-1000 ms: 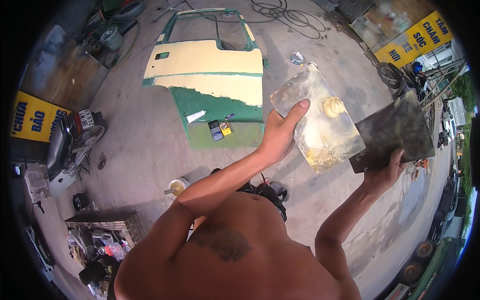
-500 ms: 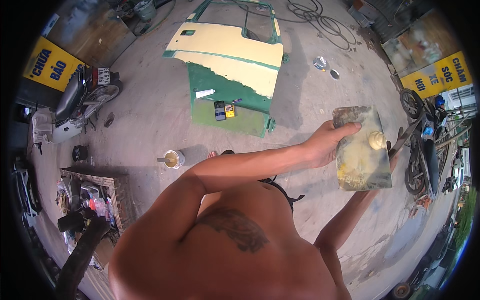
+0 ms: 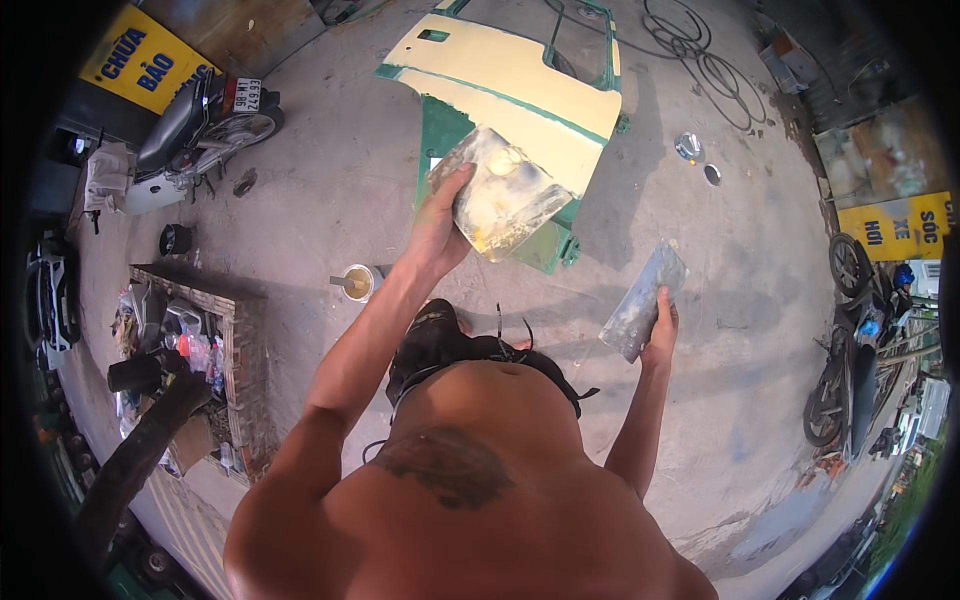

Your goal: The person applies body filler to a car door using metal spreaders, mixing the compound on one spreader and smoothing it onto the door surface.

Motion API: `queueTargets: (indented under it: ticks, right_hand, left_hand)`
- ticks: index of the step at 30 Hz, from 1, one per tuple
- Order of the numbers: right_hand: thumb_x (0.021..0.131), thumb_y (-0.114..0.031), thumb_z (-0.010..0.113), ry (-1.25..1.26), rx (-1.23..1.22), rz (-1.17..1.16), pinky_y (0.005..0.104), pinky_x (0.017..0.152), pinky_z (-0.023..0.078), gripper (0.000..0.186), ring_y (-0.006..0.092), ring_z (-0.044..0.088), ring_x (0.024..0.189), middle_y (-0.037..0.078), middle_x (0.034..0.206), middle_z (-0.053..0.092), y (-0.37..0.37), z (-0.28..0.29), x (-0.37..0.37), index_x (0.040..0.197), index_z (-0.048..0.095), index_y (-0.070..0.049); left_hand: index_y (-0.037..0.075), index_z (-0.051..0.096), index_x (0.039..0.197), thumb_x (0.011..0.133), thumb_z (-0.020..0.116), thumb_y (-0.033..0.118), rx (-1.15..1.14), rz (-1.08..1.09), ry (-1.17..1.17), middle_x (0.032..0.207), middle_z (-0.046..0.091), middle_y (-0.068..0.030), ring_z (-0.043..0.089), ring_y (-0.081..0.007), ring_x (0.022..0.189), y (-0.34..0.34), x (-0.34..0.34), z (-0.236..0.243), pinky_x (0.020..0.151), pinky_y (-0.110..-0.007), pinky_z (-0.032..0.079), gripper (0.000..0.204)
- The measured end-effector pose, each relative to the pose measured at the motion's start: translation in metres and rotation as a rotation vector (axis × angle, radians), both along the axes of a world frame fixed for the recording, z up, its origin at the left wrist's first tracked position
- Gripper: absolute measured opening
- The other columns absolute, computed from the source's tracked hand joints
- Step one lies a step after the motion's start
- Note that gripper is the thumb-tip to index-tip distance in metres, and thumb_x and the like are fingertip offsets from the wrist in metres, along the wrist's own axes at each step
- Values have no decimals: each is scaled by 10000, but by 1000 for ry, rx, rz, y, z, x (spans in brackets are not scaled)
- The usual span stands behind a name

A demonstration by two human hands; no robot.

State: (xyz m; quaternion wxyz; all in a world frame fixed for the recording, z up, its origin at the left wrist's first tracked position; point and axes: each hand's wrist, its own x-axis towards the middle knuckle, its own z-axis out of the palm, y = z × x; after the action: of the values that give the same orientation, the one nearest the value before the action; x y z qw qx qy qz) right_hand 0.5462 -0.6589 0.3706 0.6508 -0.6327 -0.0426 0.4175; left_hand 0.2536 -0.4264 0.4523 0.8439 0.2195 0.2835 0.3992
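Right now, the bare left hand is closed on the edge of a flat rectangular plate smeared with cream and yellow paste, its thumb pressed on the upper face and its fingers mostly hidden beneath. The plate appears in front of the lower green part of a cream-and-green metal vehicle door, the landmark here, and a pale creamy lump of paste sits near the plate's far edge. To the right of the door and nearer the body, the bare right hand grips a thin grey rectangular plate with a worn face, thumb along its edge; how its other fingers sit cannot be told. Nearer the body than the door and to its left stands a round white tub holding beige paste and a flat stick. Right of the door lie a round shiny metal tin and a coiled dark hose
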Motion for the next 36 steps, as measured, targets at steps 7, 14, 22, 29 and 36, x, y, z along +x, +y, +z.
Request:
queueTargets:
  ticks: [7,14,22,29,36]
  right_hand:
    - [873,-386,693,-656,-1487,823,440,897,544,396,330,680,1082,202,1162,696,-173,-231,35,1102,720,-64]
    - [802,-424,756,-720,-1160,966,470,830,550,427,351,711,930,181,975,737,-84,-235,-47,1020,743,-56]
    - [876,-356,706,-1142,-566,1034,487,708,470,398,428,638,820,265,835,645,334,-155,-162,926,646,35]
    - [873,-435,696,-1067,-329,1247,466,770,490,470,399,649,866,239,910,657,530,-185,-226,911,651,31]
    - [844,-391,691,-977,-570,1180,480,800,506,395,413,673,908,245,923,694,634,-183,-256,966,706,-16]
  left_hand:
    - [40,496,1388,1032,481,401,-63,440,119,1287,628,-105,649,-249,1131,-10,-191,-37,966,-403,537,507]
    - [97,613,1244,1029,531,321,-66,929,124,1119,713,-21,711,-109,848,38,-302,8,647,-243,601,322]
    - [87,630,1216,1034,534,311,-14,994,133,1043,728,-18,682,-88,741,161,-391,14,569,-243,571,305]
    - [93,632,1230,1027,536,359,-83,1288,387,974,714,-45,660,-133,723,297,-437,28,526,-252,528,348]
    - [82,560,1337,1009,556,402,-2,1253,559,1225,660,-50,682,-169,921,448,-497,74,678,-287,586,458]
